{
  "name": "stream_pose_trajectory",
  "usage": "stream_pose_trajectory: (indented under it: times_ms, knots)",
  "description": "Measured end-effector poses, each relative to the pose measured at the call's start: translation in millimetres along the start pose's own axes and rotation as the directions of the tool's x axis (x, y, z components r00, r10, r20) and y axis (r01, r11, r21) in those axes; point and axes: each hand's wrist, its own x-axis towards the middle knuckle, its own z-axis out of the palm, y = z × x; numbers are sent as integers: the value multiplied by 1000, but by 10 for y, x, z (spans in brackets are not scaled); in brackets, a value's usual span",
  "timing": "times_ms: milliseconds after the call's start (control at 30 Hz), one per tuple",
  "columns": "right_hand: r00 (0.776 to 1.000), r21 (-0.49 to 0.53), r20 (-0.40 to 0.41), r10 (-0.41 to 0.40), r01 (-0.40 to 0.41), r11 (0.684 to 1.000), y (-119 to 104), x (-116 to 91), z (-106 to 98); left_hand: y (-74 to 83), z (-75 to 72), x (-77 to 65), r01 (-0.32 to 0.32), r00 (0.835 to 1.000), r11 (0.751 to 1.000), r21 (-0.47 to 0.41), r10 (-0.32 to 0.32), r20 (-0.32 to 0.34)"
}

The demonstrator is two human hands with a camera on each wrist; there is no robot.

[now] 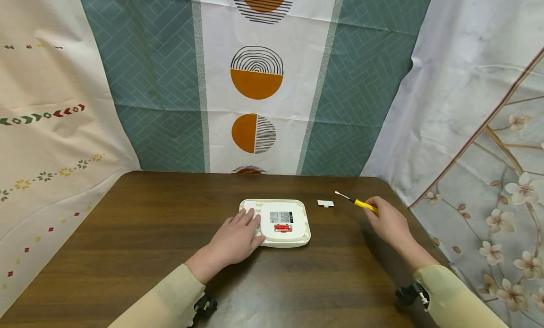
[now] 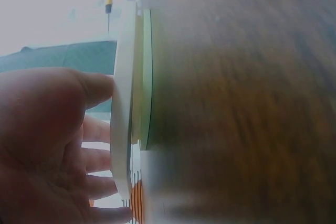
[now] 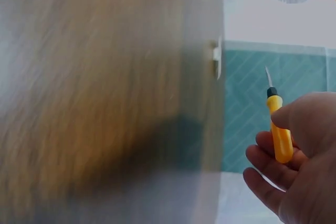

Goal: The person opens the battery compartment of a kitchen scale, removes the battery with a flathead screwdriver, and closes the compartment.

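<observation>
A white, rounded-rectangular device (image 1: pixel 269 238) lies underside up on the table, showing a printed label and a battery slot with a red battery (image 1: pixel 283 228) in it. My left hand (image 1: pixel 239 234) rests on the device's left end, its fingers spread and fairly straight. In the left wrist view, the thumb and fingers touch the edge of the device (image 2: pixel 123 98). My right hand (image 1: pixel 388 219) holds a yellow-handled screwdriver (image 1: pixel 365 206) above the table, its shaft pointing left. The right wrist view shows thumb and fingers pinching the yellow handle (image 3: pixel 283 142).
A small white battery cover (image 1: pixel 326 203) with a tab lies on the brown wooden table (image 1: pixel 170 214), between the device and the screwdriver. Patterned cloths (image 1: pixel 161 82) hang behind the table and at both sides. A dark strap shows at each wrist.
</observation>
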Motion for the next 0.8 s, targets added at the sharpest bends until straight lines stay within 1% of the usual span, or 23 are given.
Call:
stream_pose_trajectory:
  times_ms: [200, 367, 633, 800]
  knots:
    - [1000, 53, 12, -20, 20, 998, -189, 65, 17, -6, 14, 6, 2, 1000, 1000, 7, -2, 4]
    - [998, 106, 55, -18, 12, 994, -361, 100, 30, -16, 15, 16, 3, 1000, 1000, 11, -3, 12]
    - [996, 201, 79, -39, 23, 979, -569, 149, 26, -22, 6, 28, 2, 1000, 1000, 8, -3, 15]
    - [989, 264, 124, -81, 46, 964, -697, 181, 7, -25, 11, 27, 0, 1000, 1000, 11, 0, 19]
